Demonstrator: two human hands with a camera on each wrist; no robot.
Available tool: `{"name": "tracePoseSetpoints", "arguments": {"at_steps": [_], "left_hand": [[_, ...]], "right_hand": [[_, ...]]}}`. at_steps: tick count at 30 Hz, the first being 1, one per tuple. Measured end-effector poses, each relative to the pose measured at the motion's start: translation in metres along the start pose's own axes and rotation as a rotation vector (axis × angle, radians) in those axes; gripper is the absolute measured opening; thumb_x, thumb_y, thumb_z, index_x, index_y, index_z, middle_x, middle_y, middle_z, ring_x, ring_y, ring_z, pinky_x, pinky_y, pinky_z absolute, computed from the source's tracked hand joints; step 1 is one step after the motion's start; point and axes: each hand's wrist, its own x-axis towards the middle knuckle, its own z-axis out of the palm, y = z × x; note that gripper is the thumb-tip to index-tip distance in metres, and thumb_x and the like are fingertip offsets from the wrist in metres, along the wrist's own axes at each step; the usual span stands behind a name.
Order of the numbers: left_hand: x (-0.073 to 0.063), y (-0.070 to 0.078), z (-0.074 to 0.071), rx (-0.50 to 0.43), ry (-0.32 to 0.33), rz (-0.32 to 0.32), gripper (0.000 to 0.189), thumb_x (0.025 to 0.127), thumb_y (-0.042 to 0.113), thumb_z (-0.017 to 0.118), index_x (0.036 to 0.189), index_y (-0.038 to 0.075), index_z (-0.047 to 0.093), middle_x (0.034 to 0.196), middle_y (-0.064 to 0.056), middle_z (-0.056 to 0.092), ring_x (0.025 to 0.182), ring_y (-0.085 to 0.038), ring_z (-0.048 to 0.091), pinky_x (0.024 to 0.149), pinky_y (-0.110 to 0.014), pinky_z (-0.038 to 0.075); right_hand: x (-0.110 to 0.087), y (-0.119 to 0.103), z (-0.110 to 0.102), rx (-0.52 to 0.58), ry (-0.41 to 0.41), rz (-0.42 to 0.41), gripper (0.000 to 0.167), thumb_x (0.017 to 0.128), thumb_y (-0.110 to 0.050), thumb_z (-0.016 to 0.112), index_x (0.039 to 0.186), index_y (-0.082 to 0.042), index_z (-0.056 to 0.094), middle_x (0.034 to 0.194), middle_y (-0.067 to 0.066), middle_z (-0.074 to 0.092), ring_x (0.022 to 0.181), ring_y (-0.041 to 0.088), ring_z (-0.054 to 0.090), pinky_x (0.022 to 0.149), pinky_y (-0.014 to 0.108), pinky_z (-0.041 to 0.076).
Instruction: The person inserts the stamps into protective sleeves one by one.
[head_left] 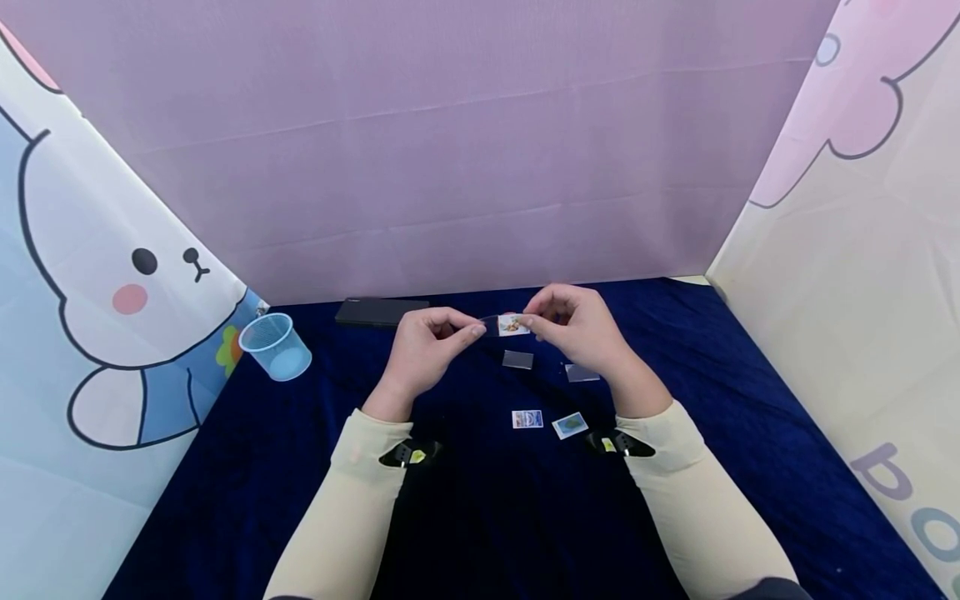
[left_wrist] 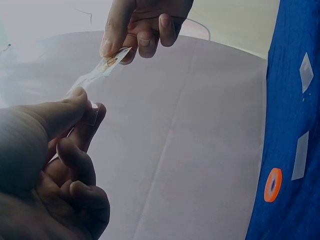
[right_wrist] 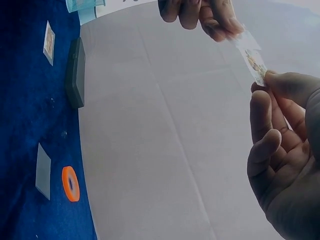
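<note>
Card (head_left: 512,325) in right hand (head_left: 579,328), clear film (head_left: 491,326) in left hand (head_left: 423,350)

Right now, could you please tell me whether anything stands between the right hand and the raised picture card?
Nothing visible does: the right hand pinches one end of the picture card. The left hand holds clear plastic at the opposite end, and the orange roll lies on the blue cloth, away from both hands.
</note>
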Motion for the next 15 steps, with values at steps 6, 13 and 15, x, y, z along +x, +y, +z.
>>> {"name": "tracePoseSetpoints", "arguments": {"at_steps": [6,13,15], "left_hand": [[0.0003,-0.0022,0.0005,-0.004,-0.016,-0.021,0.005,0.094,0.007,0.08,0.095,0.003,0.082,0.071,-0.02,0.064,0.053,-0.014,0.04,0.051,-0.024,0.032],[-0.0005,-0.0005,0.0005,0.014,-0.061,-0.063,0.007,0.095,0.01,0.079,0.098,0.005,0.083,0.073,-0.018,0.063,0.054,-0.017,0.039,0.052,-0.026,0.032],[-0.0007,0.0004,0.0007,0.014,-0.071,-0.062,0.008,0.096,0.01,0.079,0.099,0.004,0.083,0.072,-0.018,0.062,0.054,-0.015,0.039,0.052,-0.026,0.031]], "right_hand": [[0.0007,-0.0001,0.0016,-0.02,-0.003,0.01,0.004,0.096,-0.007,0.078,0.098,-0.006,0.075,0.078,0.012,0.069,0.064,0.031,0.06,0.051,0.027,0.038],[-0.0002,-0.0011,0.0007,0.02,-0.006,-0.007,0.006,0.096,-0.017,0.079,0.098,-0.012,0.076,0.079,0.006,0.069,0.064,0.024,0.06,0.051,0.028,0.041],[-0.0002,-0.0014,0.0006,0.039,-0.013,-0.008,0.007,0.097,-0.017,0.079,0.098,-0.011,0.076,0.078,0.007,0.069,0.061,0.023,0.059,0.049,0.027,0.041]]}}
